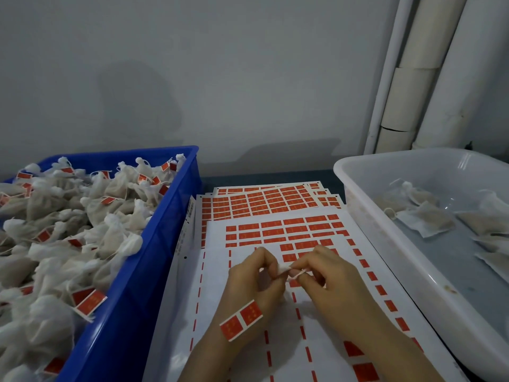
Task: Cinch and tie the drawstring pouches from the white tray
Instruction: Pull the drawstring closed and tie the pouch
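Both hands were close together over the sticker sheets (pixel 275 205), left hand (pixel 253 279) and right hand (pixel 327 277) each pinching the same small label (pixel 286 270) at the fingertips. A red sticker (pixel 241 320) sat stuck on the back of the left hand. The loose pouches (pixel 424 220) lay in the white tray (pixel 385 249) off to the right. The blue crate (pixel 154 257) on the left was piled with tied pouches (pixel 82 216).

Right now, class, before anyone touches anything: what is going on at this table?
A person's left hand and right hand pinch a small white and red strip between them, over sheets of red labels. A double red label sticks to the left wrist. The blue crate at the left is heaped with tied pouches; the white tray at the right holds a few flat pouches, not yet cinched.
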{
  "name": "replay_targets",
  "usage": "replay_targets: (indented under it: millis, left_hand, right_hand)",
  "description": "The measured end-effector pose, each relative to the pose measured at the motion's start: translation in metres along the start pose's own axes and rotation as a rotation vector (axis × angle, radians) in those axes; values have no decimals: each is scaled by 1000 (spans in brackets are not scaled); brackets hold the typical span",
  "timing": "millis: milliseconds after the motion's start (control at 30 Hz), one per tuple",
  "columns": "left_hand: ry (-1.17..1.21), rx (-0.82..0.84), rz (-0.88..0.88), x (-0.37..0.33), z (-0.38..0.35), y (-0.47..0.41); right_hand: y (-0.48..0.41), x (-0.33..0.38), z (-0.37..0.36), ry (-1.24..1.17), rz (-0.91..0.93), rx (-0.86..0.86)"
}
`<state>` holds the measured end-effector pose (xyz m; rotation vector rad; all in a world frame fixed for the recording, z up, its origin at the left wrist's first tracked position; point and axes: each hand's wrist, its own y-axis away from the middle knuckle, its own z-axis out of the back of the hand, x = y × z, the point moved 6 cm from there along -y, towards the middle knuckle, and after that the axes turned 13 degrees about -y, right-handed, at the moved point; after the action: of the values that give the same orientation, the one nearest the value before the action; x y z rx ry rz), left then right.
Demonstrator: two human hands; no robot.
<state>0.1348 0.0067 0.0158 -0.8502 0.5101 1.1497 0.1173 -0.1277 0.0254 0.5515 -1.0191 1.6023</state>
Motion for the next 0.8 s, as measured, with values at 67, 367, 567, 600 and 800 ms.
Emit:
replay_targets:
  millis: [67,367,567,600,800]
  left_hand:
    - [-135,-68,-42,-3,2,-2]
    - [243,151,483,4,-8,-2]
    - [317,151,588,19,-9,-4]
    - [289,106,546,19,-7,-4]
    - [145,2,328,19,-4,-5]
  right_hand:
    - [1,2,3,-38,29,-54]
    - [10,25,10,150,308,-382]
    - [16,31,-4,192,440,-246]
    - [16,33,-5,194,463,-219]
    - [16,31,-6,144,462,-136]
